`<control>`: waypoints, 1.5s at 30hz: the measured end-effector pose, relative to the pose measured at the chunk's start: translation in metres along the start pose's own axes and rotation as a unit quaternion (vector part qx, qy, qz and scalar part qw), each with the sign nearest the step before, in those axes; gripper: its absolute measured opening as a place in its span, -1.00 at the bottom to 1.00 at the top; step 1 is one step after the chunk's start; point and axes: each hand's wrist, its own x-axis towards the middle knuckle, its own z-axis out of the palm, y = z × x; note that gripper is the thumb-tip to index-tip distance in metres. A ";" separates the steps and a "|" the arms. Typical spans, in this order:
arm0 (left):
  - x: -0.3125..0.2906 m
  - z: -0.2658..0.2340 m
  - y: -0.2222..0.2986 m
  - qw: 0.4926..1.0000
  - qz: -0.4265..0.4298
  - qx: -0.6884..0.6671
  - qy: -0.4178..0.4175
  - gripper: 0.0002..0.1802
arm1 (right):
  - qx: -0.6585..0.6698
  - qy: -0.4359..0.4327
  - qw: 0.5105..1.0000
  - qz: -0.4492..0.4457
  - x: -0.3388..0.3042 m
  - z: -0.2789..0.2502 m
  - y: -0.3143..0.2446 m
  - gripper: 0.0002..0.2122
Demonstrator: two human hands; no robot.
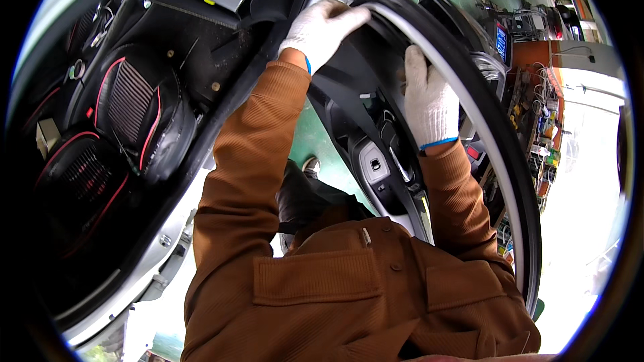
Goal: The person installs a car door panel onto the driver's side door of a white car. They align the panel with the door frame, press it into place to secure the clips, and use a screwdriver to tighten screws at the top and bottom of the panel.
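Two white knit-gloved hands are pressed against the open black car door (376, 134), which is swung out from the silver body beside a cabin fitted with black seats trimmed in red (134, 114). The left hand (322, 27) is curled over the top corner of the door's window frame, fingers wrapped onto the black rubber weatherstrip (429, 33) that runs along the frame's curved edge. The right hand (428, 104) is laid flat and unclenched on the inner side of the same strip, lower down the frame, with nothing gripped. Below it, the door's dark trim panel with its grey switch block (376, 167) is seen. Both arms are sleeved in a rust-brown ribbed jacket (322, 281). The strip would be judged soft, light and pliable, liable to kink or pull from its channel, so it is best taken near the corner and worked along by the fingertips; the door itself is stiff and heavy. A cluttered workbench (530, 80) is visible beyond the door, over a green floor (315, 141).
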 end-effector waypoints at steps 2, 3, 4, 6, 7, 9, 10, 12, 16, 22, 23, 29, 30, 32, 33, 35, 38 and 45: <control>0.011 -0.003 0.028 0.983 -0.025 0.150 -0.100 -0.36 | -0.015 -0.033 0.999 0.036 0.003 -0.006 -0.013 -0.63; 0.017 -0.003 0.035 0.977 -0.033 0.161 -0.134 -0.33 | -0.008 -0.060 0.998 0.034 0.006 -0.012 -0.017 -0.64; 0.024 -0.004 0.043 0.965 -0.030 0.202 -0.166 -0.35 | 0.048 -0.027 0.998 -0.002 0.005 -0.009 -0.015 -0.65; 0.034 -0.011 0.041 0.959 -0.040 0.194 -0.204 -0.38 | 0.079 -0.039 0.995 0.050 0.005 -0.009 -0.020 -0.65; 0.041 -0.011 0.032 0.957 -0.056 0.180 -0.219 -0.41 | 0.091 -0.036 0.993 0.059 0.006 -0.008 -0.024 -0.66; 0.047 -0.007 0.038 0.951 -0.134 0.142 -0.240 -0.44 | 0.101 -0.016 0.992 0.079 0.006 -0.007 -0.027 -0.66; 0.045 -0.007 0.056 0.949 -0.164 0.148 -0.225 -0.45 | 0.100 0.003 0.992 0.074 0.005 -0.007 -0.031 -0.66; 0.059 -0.008 0.036 0.945 -0.168 0.152 -0.236 -0.26 | 0.088 -0.020 0.986 0.139 0.004 -0.005 -0.030 -0.65; 0.080 -0.010 0.041 0.914 -0.233 0.150 -0.298 -0.46 | 0.125 -0.008 0.981 0.145 0.006 -0.004 -0.032 -0.66; 0.087 -0.005 0.072 0.892 -0.263 0.184 -0.318 -0.50 | 0.178 -0.018 0.962 0.209 -0.001 0.007 -0.027 -0.71; 0.089 -0.006 0.062 0.893 -0.249 0.196 -0.320 -0.53 | 0.191 -0.028 0.957 0.218 0.002 0.006 -0.029 -0.76; 0.092 -0.001 0.045 0.899 -0.289 0.107 -0.310 -0.54 | 0.274 0.097 0.944 0.159 -0.004 0.042 -0.014 -0.84; 0.094 0.002 0.049 0.898 -0.307 0.072 -0.305 -0.54 | 0.270 0.104 0.945 0.151 -0.003 0.041 -0.013 -0.84; 0.098 0.000 0.063 0.901 -0.260 0.130 -0.323 -0.57 | 0.248 0.102 0.954 0.132 0.003 0.042 -0.013 -0.83; 0.095 0.001 0.066 0.899 -0.236 0.158 -0.335 -0.58 | 0.232 0.082 0.960 0.130 0.006 0.036 -0.015 -0.83; 0.091 -0.007 0.054 0.896 -0.278 0.093 -0.334 -0.49 | 0.198 0.029 0.973 0.112 0.017 0.017 -0.027 -0.83; 0.091 -0.007 0.043 0.916 -0.235 0.098 -0.309 -0.44 | 0.222 0.013 0.960 0.171 0.017 0.019 -0.029 -0.80; 0.052 -0.008 0.033 0.958 -0.217 0.051 -0.179 -0.27 | 0.327 -0.027 0.927 0.180 0.010 0.013 -0.011 -0.63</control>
